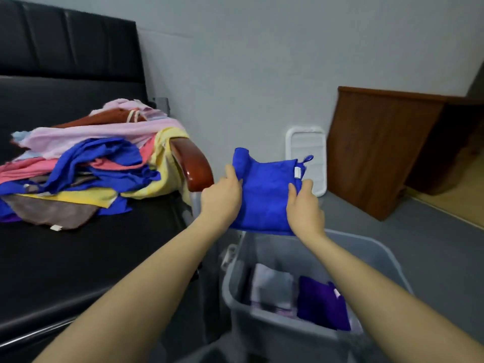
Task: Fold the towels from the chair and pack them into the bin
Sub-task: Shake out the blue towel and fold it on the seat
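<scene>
Folded blue towel [264, 197] held above grey bin [387, 260]; unfolded towels [86, 163] piled on chair [193, 166].

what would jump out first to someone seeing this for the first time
First, the bright blue towel at the middle, gripped at its sides by the left hand and right hand above the grey bin. Next, the heap of coloured towels on the dark seat at the left. The bin already holds a purple towel beside a pale one.
</scene>
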Demonstrator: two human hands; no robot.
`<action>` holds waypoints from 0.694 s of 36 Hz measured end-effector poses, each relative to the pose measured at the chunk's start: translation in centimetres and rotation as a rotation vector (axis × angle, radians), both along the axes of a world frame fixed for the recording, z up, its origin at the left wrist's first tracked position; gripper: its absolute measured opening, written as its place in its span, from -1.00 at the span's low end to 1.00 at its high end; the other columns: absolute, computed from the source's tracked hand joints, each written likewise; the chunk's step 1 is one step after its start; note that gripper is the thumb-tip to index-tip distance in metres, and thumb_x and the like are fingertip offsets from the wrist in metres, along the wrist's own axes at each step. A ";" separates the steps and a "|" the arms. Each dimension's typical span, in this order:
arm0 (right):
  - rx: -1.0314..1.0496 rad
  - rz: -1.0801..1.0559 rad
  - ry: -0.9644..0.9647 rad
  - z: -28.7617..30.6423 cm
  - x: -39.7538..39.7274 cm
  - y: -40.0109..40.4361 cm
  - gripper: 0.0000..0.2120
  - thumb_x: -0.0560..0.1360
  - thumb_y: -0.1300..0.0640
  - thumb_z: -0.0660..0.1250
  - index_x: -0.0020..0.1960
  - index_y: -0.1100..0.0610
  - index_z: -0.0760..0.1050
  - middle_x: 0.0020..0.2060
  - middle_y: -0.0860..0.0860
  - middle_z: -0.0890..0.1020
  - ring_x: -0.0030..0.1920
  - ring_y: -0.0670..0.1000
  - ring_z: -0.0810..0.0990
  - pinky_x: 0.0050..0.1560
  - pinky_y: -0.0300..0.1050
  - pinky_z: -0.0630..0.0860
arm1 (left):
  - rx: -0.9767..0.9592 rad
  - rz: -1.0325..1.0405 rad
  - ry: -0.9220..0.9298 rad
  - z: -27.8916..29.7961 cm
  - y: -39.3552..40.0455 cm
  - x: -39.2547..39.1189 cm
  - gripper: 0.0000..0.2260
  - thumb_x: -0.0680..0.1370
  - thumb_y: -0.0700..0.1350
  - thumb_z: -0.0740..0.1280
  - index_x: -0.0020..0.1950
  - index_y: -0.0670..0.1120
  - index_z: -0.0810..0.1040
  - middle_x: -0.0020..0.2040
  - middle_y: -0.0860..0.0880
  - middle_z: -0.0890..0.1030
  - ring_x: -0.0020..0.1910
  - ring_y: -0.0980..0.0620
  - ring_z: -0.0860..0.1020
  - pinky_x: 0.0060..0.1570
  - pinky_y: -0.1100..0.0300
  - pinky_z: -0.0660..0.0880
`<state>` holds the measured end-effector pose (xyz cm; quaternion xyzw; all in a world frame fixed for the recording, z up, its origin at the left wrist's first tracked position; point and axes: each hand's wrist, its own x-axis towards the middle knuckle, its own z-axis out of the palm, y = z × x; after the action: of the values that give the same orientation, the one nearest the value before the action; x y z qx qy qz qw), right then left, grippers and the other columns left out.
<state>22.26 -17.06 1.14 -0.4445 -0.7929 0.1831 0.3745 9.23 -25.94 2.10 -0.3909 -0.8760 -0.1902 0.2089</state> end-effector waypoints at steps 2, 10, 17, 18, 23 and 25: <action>-0.033 -0.042 -0.020 -1.7 1.2 2.2 -0.69 0.65 -0.01 0.03 0.15 0.24 0.29 -0.08 0.19 0.59 -0.14 0.20 0.54 -0.21 -0.03 0.39 | -0.031 -0.058 -0.010 -1.9 3.0 0.7 -0.70 0.67 0.02 0.02 0.23 -0.19 0.27 -0.03 -0.08 0.61 -0.12 -0.15 0.63 -0.31 0.11 0.35; -0.231 -0.076 -0.084 -10.9 3.6 9.5 -0.68 0.63 -0.04 0.06 0.11 0.24 0.31 -0.09 0.20 0.59 -0.12 0.21 0.57 -0.17 0.08 0.50 | -0.121 -0.251 -0.240 -11.0 10.6 2.6 -0.60 0.65 -0.18 0.04 0.47 -0.02 0.07 0.08 -0.15 0.50 -0.13 -0.19 0.55 -0.21 0.00 0.40; -0.443 -0.088 -0.218 -20.7 3.4 14.2 -0.67 0.64 -0.01 0.05 0.14 0.27 0.29 -0.04 0.20 0.58 -0.16 0.19 0.53 -0.23 -0.05 0.37 | -0.333 -0.278 -0.425 -20.9 14.8 1.8 -0.61 0.62 -0.18 0.02 0.44 0.02 0.08 -0.09 -0.10 0.43 -0.16 -0.16 0.50 -0.26 0.02 0.38; -0.481 -0.083 -0.248 -22.2 3.1 14.8 -0.67 0.64 -0.01 0.06 0.16 0.28 0.28 -0.02 0.21 0.58 -0.10 0.22 0.56 -0.22 -0.05 0.38 | -0.370 -0.269 -0.440 -22.3 15.4 1.6 -0.61 0.62 -0.18 0.02 0.44 0.02 0.08 -0.09 -0.10 0.43 -0.16 -0.15 0.50 -0.25 0.02 0.38; -0.681 0.010 -0.293 -28.6 1.7 17.8 -0.79 0.64 0.04 0.07 0.07 0.20 0.20 -0.19 0.09 0.51 -0.24 0.12 0.52 -0.29 -0.09 0.33 | -0.529 -0.214 -0.497 -28.3 17.6 0.7 -0.50 0.59 -0.25 0.07 0.48 0.03 0.03 -0.08 -0.10 0.37 -0.20 -0.12 0.46 -0.27 0.03 0.39; -0.739 0.066 -0.279 -30.4 1.5 18.4 -0.82 0.64 0.09 0.10 0.03 0.18 0.14 -0.33 0.00 0.39 -0.38 -0.04 0.39 -0.39 -0.11 0.27 | -0.564 -0.192 -0.509 -29.9 18.0 0.3 -0.46 0.57 -0.29 0.07 0.49 0.04 0.00 -0.06 -0.12 0.36 -0.22 -0.12 0.46 -0.27 0.03 0.40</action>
<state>23.72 1.39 -29.26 -0.5442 -0.7307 0.4060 0.0717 9.58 -7.99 -27.76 -0.4533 -0.8772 -0.0513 -0.1494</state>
